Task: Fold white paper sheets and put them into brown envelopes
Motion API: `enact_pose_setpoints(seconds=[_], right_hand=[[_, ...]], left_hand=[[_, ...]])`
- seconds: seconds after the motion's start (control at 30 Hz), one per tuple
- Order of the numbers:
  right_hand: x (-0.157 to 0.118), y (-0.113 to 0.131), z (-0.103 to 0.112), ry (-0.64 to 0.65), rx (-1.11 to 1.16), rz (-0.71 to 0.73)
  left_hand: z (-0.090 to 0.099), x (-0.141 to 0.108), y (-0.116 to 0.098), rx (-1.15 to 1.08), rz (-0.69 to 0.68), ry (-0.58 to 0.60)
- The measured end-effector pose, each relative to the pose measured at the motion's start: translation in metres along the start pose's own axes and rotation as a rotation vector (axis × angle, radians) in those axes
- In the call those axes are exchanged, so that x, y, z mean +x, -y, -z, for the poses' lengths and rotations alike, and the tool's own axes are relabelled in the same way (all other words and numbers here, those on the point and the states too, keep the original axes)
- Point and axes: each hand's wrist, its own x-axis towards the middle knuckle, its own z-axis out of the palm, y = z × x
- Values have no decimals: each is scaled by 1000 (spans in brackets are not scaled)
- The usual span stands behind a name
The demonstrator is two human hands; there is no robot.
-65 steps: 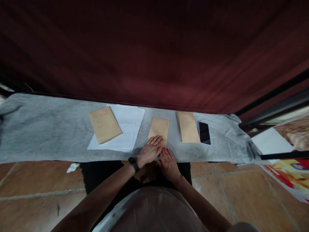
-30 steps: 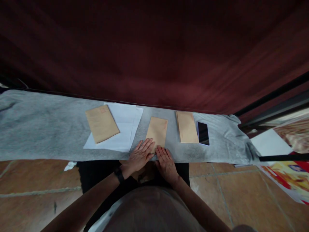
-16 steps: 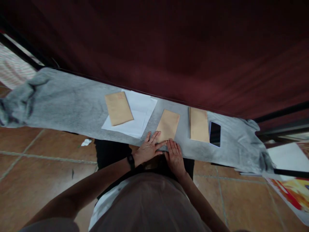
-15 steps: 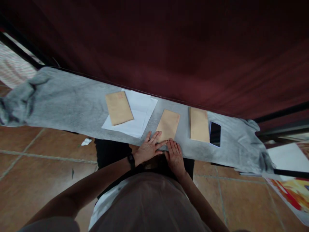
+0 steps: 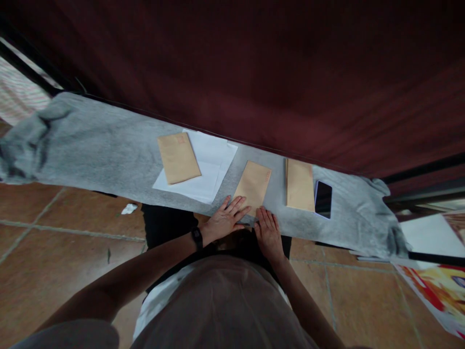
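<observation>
A brown paper envelope [image 5: 253,184] lies flat on the grey cloth in front of me, its near end partly covered by my hands. My left hand [image 5: 225,219] rests on its lower left part with the fingers spread, a dark band around the wrist. At the lower right corner is my right hand [image 5: 269,232], its fingers stretched out and touching the envelope's near edge. Another brown envelope [image 5: 178,158] lies on white paper sheets [image 5: 210,165] to the left. On the right sits a small stack of brown envelopes [image 5: 300,185].
A phone [image 5: 323,199] with a dark screen lies beside the stack. The grey cloth [image 5: 105,145] covers a narrow surface, backed by a dark red fabric panel [image 5: 247,87]. Below is a tiled floor [image 5: 83,252] with a crumpled white scrap [image 5: 129,209].
My right hand has moved slightly right, away from my left hand, along the envelope's near edge. My left hand stays on the envelope. The view has shifted a little.
</observation>
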Motion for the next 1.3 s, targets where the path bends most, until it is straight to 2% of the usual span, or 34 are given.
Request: enact_pose_setpoints(seconds=[0.3,0.53,0.7,0.8,0.9,1.0,1.13,1.3], right_hand=[[33,26,-12,23,25,4],[62,2,-14,7,-25,-30],[90,-14,-16,-37,-54,-108],[102,-20,-15,-56,-54,-154],[98,-22,-12,-103,-32,-259],[79,-17,-10,-153,34,-391],[57,-3,-15,-124,151,-435],[62,3,-25,-160,208,-472]], left_hand=[[-10,2,4,1,-19,-54],[-15,2,6,-2,-10,-75],[-19,2,5,12,-17,-102],[-23,1,3,-8,33,-145],[-29,1,5,-60,149,-209],[-32,3,11,-154,246,-266],[-28,14,20,-261,329,-339],[-24,26,17,-256,364,-400]])
